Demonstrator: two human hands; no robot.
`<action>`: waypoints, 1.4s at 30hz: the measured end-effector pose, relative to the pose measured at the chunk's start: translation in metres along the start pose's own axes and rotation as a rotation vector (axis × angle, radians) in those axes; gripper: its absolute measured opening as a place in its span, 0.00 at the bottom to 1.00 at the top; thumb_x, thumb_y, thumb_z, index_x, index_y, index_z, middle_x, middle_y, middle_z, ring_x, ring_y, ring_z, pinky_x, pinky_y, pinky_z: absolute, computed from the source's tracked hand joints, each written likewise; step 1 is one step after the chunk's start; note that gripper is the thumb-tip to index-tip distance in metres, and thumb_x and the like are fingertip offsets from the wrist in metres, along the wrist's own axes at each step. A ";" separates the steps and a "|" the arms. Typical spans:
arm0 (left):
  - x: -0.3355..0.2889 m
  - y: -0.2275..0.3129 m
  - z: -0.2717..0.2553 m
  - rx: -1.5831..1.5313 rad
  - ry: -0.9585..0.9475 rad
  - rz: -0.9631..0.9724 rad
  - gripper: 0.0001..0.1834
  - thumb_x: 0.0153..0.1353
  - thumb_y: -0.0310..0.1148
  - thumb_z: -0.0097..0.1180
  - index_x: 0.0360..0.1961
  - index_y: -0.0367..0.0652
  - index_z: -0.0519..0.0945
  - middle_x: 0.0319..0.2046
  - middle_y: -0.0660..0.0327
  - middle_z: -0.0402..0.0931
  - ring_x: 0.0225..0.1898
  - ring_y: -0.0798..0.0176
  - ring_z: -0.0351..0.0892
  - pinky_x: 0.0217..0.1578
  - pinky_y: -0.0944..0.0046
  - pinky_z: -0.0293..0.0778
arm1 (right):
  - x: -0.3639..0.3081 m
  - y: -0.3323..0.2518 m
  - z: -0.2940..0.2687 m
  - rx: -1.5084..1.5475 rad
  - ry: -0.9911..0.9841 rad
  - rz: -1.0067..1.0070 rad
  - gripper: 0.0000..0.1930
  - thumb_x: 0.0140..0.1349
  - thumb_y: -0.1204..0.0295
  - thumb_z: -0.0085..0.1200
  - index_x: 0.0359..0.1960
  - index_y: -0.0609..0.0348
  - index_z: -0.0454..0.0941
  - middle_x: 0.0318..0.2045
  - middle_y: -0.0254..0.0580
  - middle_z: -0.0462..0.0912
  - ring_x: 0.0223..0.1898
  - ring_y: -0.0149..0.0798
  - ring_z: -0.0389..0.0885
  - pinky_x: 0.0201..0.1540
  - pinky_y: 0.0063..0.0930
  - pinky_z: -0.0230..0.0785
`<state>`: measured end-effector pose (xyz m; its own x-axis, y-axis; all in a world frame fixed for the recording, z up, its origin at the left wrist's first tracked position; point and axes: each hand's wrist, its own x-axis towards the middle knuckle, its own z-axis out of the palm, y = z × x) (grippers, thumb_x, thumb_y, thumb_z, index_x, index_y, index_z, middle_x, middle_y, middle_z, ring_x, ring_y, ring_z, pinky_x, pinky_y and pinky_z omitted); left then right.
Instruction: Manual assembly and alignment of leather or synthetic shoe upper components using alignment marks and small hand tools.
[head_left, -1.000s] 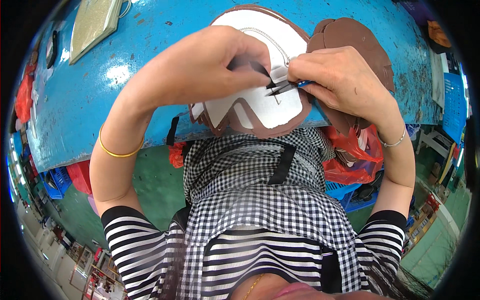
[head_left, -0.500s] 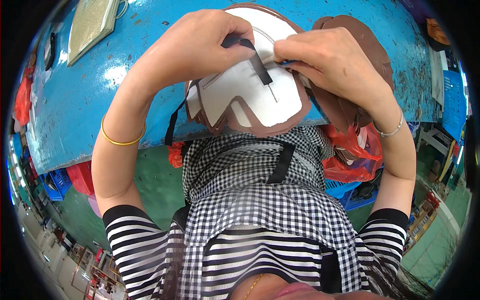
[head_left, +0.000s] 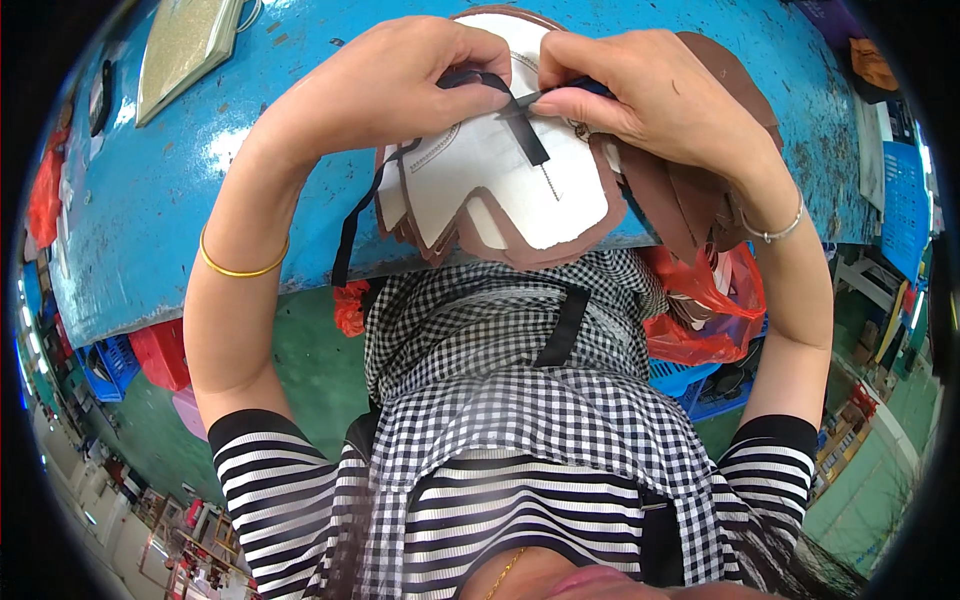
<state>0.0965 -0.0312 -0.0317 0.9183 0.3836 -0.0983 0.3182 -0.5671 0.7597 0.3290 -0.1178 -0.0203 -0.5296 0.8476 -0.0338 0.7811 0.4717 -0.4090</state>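
A stack of brown cut pieces with white backing (head_left: 425, 205) lies at the table's near edge, the top piece white with a notch and stitched lines. A black strap (head_left: 529, 143) lies across it, its near end at a short dark stitch line. My left hand (head_left: 420, 85) is closed, pinching the strap's far part between thumb and fingers. My right hand (head_left: 650, 95) is closed on a small dark-blue-handled tool (head_left: 590, 86), like thread snips. The tool's grey tip reaches the strap beside my left fingertips. My fingers partly hide both.
More brown pieces (head_left: 690, 190) lie to the right of the stack. Another black strap (head_left: 360, 215) hangs over the blue table's (head_left: 240, 200) front edge. A yellowish board (head_left: 185, 55) lies at the far left. A red plastic bag (head_left: 705, 310) is below the table's edge.
My right hand has turned and moved slightly, bringing the tool's tip to the black strap. My left hand keeps its pinch on the strap, almost unmoved.
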 end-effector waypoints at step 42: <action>-0.013 0.013 -0.054 -0.089 -0.138 0.077 0.07 0.58 0.29 0.66 0.34 0.36 0.85 0.31 0.64 0.80 0.32 0.72 0.76 0.34 0.74 0.69 | -0.161 -0.012 -0.001 0.689 0.988 0.757 0.12 0.76 0.69 0.41 0.55 0.61 0.65 0.31 0.30 0.70 0.20 0.19 0.56 0.22 0.15 0.48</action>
<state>0.0758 -0.0039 0.0140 0.9647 0.2343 -0.1203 0.2292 -0.5215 0.8219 0.4051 -0.2594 -0.0095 0.6053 0.7918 0.0815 0.3005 -0.1325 -0.9445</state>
